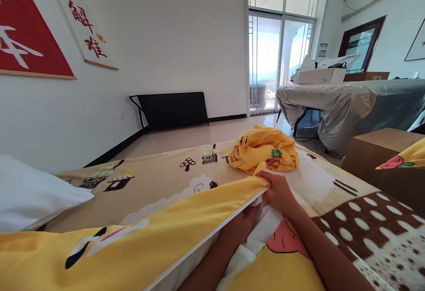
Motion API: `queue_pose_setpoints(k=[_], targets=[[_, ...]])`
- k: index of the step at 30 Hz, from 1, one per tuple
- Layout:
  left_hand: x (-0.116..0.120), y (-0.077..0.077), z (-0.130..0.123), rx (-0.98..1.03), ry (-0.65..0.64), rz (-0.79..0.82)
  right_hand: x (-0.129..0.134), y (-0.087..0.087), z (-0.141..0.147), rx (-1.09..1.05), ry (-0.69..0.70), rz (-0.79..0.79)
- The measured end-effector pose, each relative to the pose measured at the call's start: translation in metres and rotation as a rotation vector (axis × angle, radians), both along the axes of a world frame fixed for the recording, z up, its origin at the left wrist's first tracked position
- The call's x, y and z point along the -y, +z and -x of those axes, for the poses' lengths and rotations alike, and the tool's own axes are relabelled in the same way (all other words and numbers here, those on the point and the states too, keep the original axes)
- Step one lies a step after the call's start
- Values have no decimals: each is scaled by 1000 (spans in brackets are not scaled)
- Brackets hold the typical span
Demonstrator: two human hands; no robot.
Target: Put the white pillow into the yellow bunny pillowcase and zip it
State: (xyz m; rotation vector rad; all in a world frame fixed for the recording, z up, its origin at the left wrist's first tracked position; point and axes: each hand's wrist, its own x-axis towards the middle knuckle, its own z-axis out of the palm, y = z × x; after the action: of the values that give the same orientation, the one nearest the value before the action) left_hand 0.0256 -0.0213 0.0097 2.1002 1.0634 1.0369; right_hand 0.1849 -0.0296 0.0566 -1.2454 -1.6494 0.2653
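A yellow duvet cover [186, 211] with cartoon prints and a white edge stretches across the foreground. My right hand [277, 189] is closed on the cover's edge at its far corner, thumb on top. Under that edge, inside the opening, is my left hand [244, 222], its fingers curled against a white quilt [267, 222] and partly hidden by the cover. A yellow part with a pink print lies beneath my right forearm. Just beyond my right hand sits a bunched yellow cloth [264, 149] with a carrot print.
The bed has a patterned beige and brown blanket [166, 180]. A white pillow [40, 193] lies at left. Behind the bed, a folded black frame [172, 109] leans on the wall. At right are a cardboard box [368, 167] and a plastic-covered table [352, 101] bearing boxes.
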Motion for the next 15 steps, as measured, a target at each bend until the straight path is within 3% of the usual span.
queue_pose_setpoints(k=[3,5,11,15], targets=[[12,9,-1,-27,-160,-236,3,3,0,-72,48,-28],[19,16,-2,-10,-214,-291,5,5,-1,-131,97,21],[22,29,-13,-33,-120,166,9,9,-6,-266,229,94],[18,24,-18,18,17,131,6,8,-9,-298,213,83]])
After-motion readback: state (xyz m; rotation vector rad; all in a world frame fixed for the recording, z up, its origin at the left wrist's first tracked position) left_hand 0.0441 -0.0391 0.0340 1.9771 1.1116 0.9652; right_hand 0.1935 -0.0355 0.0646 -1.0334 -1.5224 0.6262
